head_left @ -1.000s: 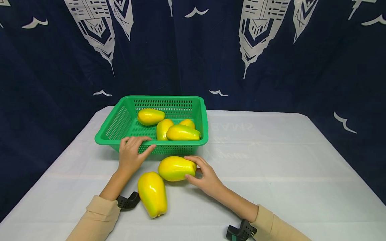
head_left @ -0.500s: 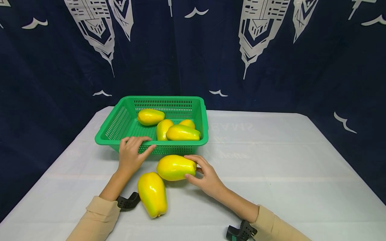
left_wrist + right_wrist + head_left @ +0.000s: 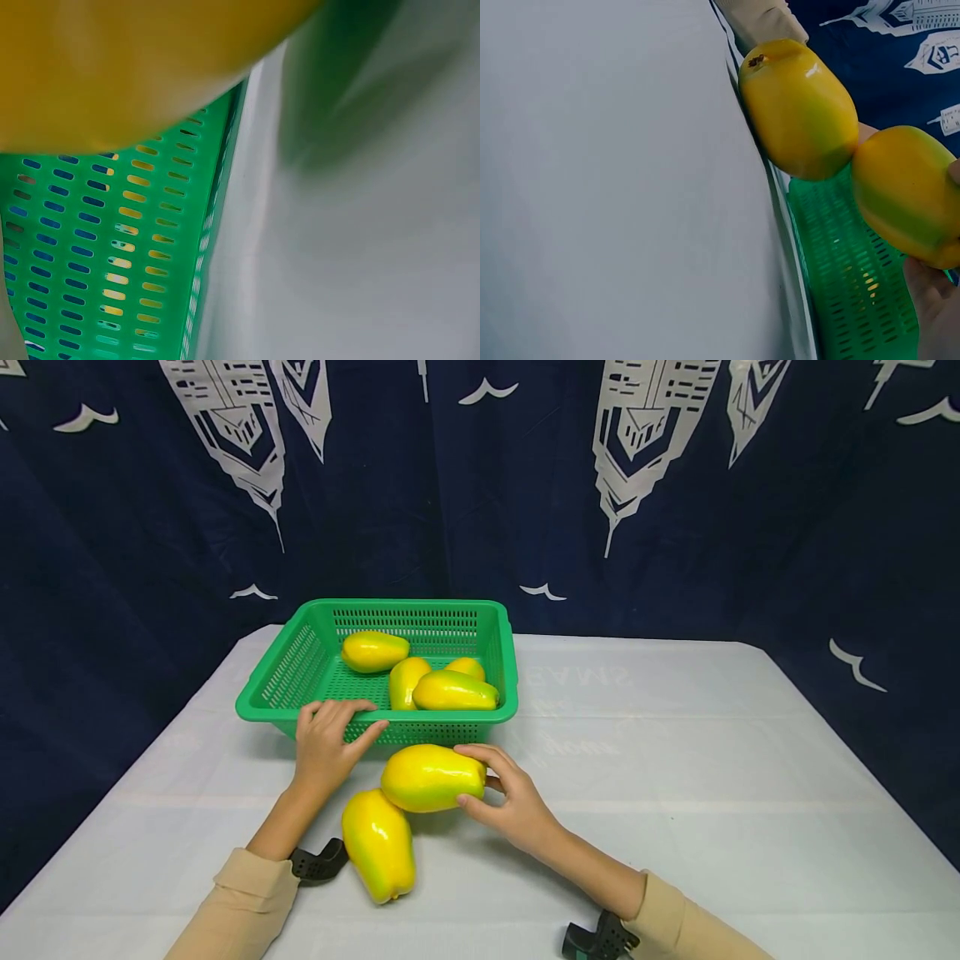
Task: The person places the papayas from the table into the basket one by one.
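Observation:
In the head view my left hand [image 3: 326,747] grips the front rim of the green plastic basket [image 3: 292,715], with fingers over the edge and thumb outside. My right hand [image 3: 513,797] holds a yellow-green papaya [image 3: 431,777] by its narrow end, thumb and fingers on opposite sides. The held papaya meets the top of a second papaya [image 3: 378,852] lying on the table; both also show in the right wrist view, side by side. Inside the basket lie several papayas [image 3: 456,690]. A blurred papaya [image 3: 112,67] covers the upper left of the left wrist view.
The basket stands on a white-clothed table [image 3: 675,793], toward the back left. A dark blue curtain [image 3: 510,510] with white printed shapes hangs behind the table. Black wrist devices [image 3: 321,862] sit on both forearms, the left one close beside the lying papaya.
My right hand has shifted the held papaya a little to the left, toward the papaya lying on the table. My left hand has stayed on the basket rim.

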The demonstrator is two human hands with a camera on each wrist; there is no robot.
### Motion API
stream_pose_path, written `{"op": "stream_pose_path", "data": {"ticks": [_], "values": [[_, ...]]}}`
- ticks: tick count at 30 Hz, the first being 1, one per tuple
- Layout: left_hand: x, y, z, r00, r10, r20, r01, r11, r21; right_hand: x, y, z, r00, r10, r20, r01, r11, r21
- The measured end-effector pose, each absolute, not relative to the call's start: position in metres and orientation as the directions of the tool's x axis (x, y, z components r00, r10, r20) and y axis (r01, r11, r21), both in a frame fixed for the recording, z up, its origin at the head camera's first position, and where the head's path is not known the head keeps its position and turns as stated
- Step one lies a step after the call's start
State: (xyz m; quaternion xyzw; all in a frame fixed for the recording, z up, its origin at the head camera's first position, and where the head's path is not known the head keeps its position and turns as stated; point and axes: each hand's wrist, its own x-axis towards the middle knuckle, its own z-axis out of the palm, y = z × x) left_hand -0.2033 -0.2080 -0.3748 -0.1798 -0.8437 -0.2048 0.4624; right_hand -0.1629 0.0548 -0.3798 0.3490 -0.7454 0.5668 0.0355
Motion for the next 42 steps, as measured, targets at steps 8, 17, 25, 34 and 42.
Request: {"op": "stream_pose_path", "data": {"ticks": [8,17,25,34,42], "values": [[-0.203,-0.208,-0.375,-0.507,0.117,0.854,0.495,0.851,0.177,-0.16,0.055,-0.373,-0.739,-0.488,0.464,-0.574,0.095,-0.813],[-0.203,-0.208,-0.373,-0.52,0.121,0.845,0.497,0.848,0.184,-0.162,0.058,-0.364,-0.723,-0.47,0.507,-0.61,0.088,-0.788],[-0.204,-0.208,-0.374,-0.521,0.112,0.846,0.491,0.85,0.19,-0.166,0.063,-0.356,-0.715,-0.443,0.542,-0.63,0.071,-0.773],[-0.204,-0.208,-0.374,-0.525,0.111,0.844,0.49,0.85,0.193,-0.17,0.067,-0.35,-0.734,-0.418,0.535,-0.618,0.086,-0.781],[-0.204,-0.209,-0.374,-0.529,0.113,0.841,0.488,0.851,0.193,-0.174,0.071,-0.347,-0.756,-0.398,0.519,-0.601,0.11,-0.791]]}}
